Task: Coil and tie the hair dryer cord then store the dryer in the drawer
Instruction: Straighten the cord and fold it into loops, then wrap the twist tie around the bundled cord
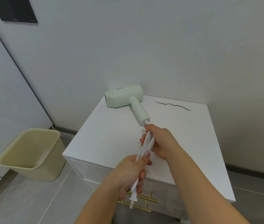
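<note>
Where the plug (133,198) hangs: below the left hand (132,172), past the near edge of the table (108,135), in front of the drawer handle (154,200); it could snag there.
Left hand: curled round the near end of the cord bundle (144,148).
Right hand (160,141): grips the bundle's far end; slackening either grip would likely spill the loops.
Hair dryer (123,97): lying near the far left corner; a tug could drag it.
Tie (172,105): near the far edge, apart from both hands; reaching it frees one grip.

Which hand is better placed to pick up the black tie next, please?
Probably the right hand: the tie lies on its side, while the left hand grips the coiled cord.
</note>
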